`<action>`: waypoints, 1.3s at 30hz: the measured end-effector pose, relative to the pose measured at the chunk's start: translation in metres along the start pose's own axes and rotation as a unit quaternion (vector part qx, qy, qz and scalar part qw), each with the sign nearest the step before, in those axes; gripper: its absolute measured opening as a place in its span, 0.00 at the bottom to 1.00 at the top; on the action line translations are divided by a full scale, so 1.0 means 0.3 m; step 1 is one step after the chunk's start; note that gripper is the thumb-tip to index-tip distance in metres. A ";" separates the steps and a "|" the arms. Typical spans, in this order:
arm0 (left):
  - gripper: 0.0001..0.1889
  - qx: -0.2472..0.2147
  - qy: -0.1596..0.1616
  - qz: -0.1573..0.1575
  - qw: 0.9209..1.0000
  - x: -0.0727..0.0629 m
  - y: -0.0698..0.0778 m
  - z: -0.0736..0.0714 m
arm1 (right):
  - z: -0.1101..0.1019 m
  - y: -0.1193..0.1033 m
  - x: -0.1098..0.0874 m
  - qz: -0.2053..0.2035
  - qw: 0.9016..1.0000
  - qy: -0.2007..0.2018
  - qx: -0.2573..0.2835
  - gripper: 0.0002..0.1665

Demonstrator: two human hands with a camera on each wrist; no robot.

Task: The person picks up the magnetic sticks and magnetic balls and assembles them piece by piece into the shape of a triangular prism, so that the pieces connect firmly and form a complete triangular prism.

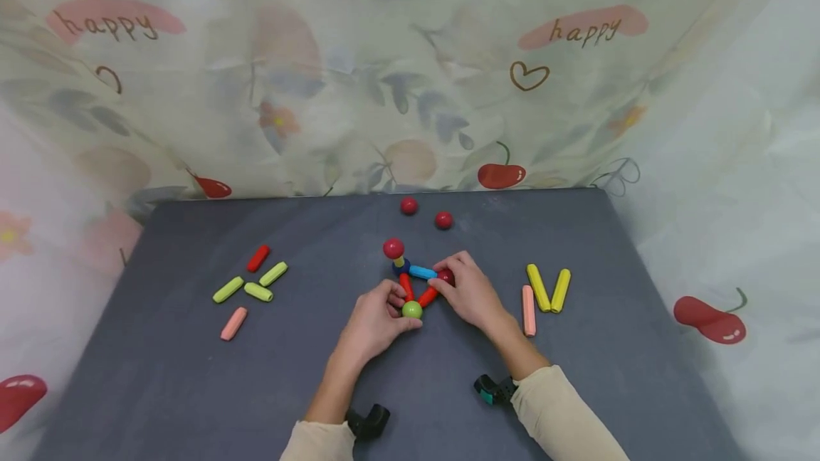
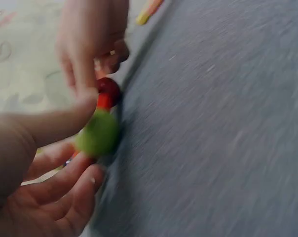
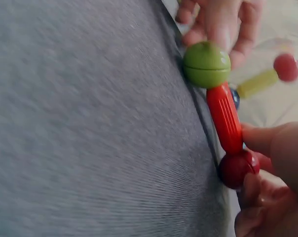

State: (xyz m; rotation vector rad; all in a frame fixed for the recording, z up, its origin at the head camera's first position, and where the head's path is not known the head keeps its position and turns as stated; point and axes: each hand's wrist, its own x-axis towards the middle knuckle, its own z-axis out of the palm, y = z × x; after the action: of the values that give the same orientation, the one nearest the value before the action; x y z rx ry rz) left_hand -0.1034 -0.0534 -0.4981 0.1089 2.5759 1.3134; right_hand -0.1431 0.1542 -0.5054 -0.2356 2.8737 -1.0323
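Magnetic-style rods and balls form a triangle on the table between the two hands. My left hand (image 1: pixel 374 322) holds the green ball (image 1: pixel 412 310) at the near corner between thumb and fingers. At the right corner, my right hand (image 1: pixel 470 292) pinches a dark red ball (image 3: pixel 237 170). One red rod (image 3: pixel 224 117) joins these two balls. Another red rod (image 1: pixel 406 286) runs from the green ball to a dark blue ball (image 1: pixel 401 268), and a blue rod (image 1: pixel 422 272) links blue ball to red. From the blue ball a short yellow rod (image 3: pixel 257 84) rises, topped by a red ball (image 1: pixel 393 248).
Two red balls (image 1: pixel 408 205) lie near the back edge. On the left are a red rod (image 1: pixel 258 258), several yellow-green rods (image 1: pixel 228 289) and a pink rod (image 1: pixel 233 324). To the right lie two yellow rods (image 1: pixel 539 288) and a pink rod (image 1: pixel 528 311). A patterned cloth (image 1: pixel 359 126) hangs behind.
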 end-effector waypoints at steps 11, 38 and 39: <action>0.16 0.047 0.084 -0.006 0.995 0.026 0.000 0.015 | 0.010 0.034 -0.067 -0.001 1.000 -0.006 0.016 0.24; 0.15 0.041 0.292 -0.132 0.946 -0.181 -0.343 -0.480 | 0.003 -0.024 0.026 0.082 0.996 -0.038 -0.020 0.22; 0.15 0.044 0.296 -0.132 0.945 -0.182 -0.350 -0.481 | 0.004 -0.027 0.032 0.084 0.995 -0.036 -0.026 0.21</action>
State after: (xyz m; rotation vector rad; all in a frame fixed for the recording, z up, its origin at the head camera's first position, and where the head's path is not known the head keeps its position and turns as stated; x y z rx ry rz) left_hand -0.0823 -0.2388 -0.4913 -0.6968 2.9832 1.2697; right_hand -0.1513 0.1458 -0.5014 -0.0313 2.8003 -0.9017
